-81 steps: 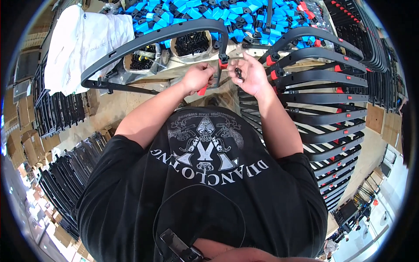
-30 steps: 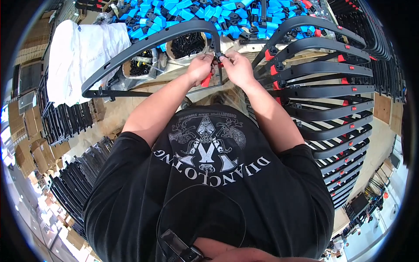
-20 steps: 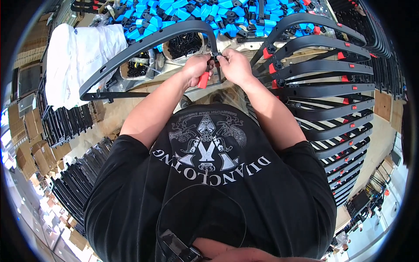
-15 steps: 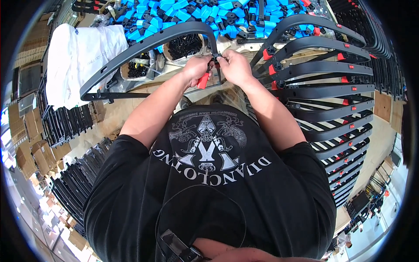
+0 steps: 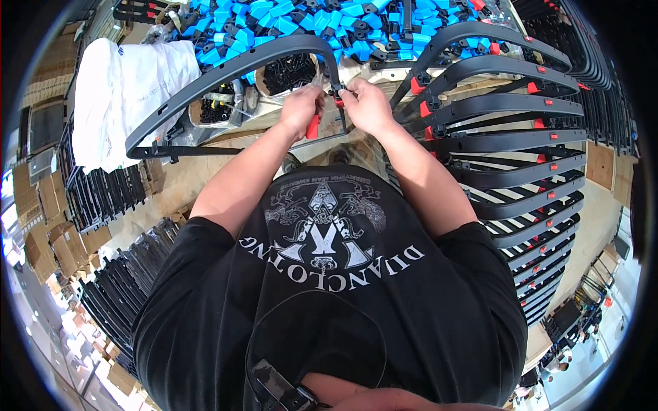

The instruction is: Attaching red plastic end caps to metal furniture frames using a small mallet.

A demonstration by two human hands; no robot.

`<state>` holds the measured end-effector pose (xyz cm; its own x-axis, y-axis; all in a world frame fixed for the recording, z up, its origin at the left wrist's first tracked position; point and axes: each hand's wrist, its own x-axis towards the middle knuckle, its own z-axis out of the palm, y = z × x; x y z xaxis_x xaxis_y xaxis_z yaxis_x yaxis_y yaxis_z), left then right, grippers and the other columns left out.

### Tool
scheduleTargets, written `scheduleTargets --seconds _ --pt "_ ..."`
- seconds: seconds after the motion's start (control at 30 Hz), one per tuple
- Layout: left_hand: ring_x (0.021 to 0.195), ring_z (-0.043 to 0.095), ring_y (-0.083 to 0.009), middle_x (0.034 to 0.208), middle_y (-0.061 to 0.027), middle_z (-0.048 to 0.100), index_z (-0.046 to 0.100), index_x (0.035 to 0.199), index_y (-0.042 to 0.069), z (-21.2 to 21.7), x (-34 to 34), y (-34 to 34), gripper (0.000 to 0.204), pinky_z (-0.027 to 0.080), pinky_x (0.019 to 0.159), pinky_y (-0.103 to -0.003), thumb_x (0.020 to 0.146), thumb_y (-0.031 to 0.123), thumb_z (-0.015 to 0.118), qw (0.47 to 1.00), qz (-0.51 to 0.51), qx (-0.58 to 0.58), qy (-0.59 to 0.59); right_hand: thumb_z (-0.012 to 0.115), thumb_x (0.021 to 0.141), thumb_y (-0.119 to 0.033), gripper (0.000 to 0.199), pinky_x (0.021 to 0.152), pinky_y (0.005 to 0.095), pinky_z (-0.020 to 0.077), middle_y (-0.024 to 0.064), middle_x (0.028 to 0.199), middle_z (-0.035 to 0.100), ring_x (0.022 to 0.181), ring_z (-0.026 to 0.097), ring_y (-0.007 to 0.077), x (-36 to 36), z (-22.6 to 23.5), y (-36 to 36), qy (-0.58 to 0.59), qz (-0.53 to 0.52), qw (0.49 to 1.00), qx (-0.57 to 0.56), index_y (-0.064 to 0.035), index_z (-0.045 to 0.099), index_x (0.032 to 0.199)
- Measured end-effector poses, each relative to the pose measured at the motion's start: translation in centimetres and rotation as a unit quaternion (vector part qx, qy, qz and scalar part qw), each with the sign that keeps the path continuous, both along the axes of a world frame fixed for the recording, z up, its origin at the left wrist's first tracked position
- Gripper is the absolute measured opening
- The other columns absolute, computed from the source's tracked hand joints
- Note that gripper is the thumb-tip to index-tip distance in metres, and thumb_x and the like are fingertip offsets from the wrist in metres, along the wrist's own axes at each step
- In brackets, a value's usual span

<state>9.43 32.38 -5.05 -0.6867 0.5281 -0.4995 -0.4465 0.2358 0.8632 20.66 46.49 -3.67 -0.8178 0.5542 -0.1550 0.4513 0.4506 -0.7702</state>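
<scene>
A black curved tubular frame (image 5: 226, 69) arches in front of me, its right leg coming down between my hands. My right hand (image 5: 370, 107) pinches this leg at a black fitting, where a small red part (image 5: 338, 102) shows. Just left of the leg, my left hand (image 5: 300, 111) is closed round a red plastic piece (image 5: 312, 127) that sticks out below the fingers. Its upper end is hidden in the hand. A gap shows between the left hand and the frame.
Behind the frame lie a heap of blue and black plastic parts (image 5: 288, 20), a tub of black screws (image 5: 291, 74) and a smaller box of hardware (image 5: 214, 109). A white bag (image 5: 110, 103) stands left. Several similar frames with red parts (image 5: 507, 144) are stacked at right.
My left hand has drawn a little left, away from the frame's leg, with the red piece still in it. The red part on the leg now shows. My right hand has barely moved.
</scene>
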Motion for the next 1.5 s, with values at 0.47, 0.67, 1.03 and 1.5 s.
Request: scheduleTargets --seconds 0.47,0.67,1.03,1.5 --pt "0.059 0.055 -0.0146 0.076 -0.0025 0.056 0.058 0.093 0.005 1.4 0.8 1.3 0.027 0.046 0.053 -0.031 0.104 0.03 0.057 0.992 -0.051 -0.042 -0.107 0.069 0.091 -0.024 0.024 0.066 0.0407 0.0507 0.0174 0.073 0.067 0.068 0.067 0.0308 0.0 -0.3 0.0 0.03 -0.004 0.999 0.022 -0.0003 0.066 0.091" --pt "0.061 0.056 -0.0142 0.081 -0.0027 0.059 0.059 0.097 0.004 -0.2 0.0 1.4 0.022 0.047 0.053 -0.03 0.104 0.025 0.057 0.991 -0.051 -0.026 -0.124 0.068 0.091 -0.026 0.026 0.072 0.045 0.0522 0.0201 0.082 0.068 0.079 0.068 0.0361 -0.2 0.0 0.1 0.008 0.012 1.0 0.028 -0.0005 0.066 0.092" --pt "0.057 0.053 -0.0153 0.078 -0.0034 0.057 0.059 0.094 0.006 0.9 0.1 1.3 0.031 0.045 0.052 -0.031 0.105 0.035 0.054 0.987 -0.065 -0.079 -0.121 0.069 0.09 -0.026 0.026 0.077 0.0473 0.0538 0.0221 0.09 0.07 0.087 0.069 0.0389 -0.1 0.3 0.1 -0.001 0.007 1.0 -0.006 -0.0003 0.068 0.095" --pt "0.057 0.052 -0.0148 0.073 -0.0024 0.054 0.06 0.094 0.003 -0.2 -0.2 0.4 0.032 0.045 0.052 -0.031 0.107 0.031 0.05 0.982 -0.091 0.004 -0.163 0.069 0.09 -0.026 0.026 0.077 0.0476 0.0531 0.0215 0.089 0.07 0.085 0.069 0.0395 -0.3 -0.4 0.5 -0.009 0.009 1.0 -0.018 -0.0003 0.067 0.094"
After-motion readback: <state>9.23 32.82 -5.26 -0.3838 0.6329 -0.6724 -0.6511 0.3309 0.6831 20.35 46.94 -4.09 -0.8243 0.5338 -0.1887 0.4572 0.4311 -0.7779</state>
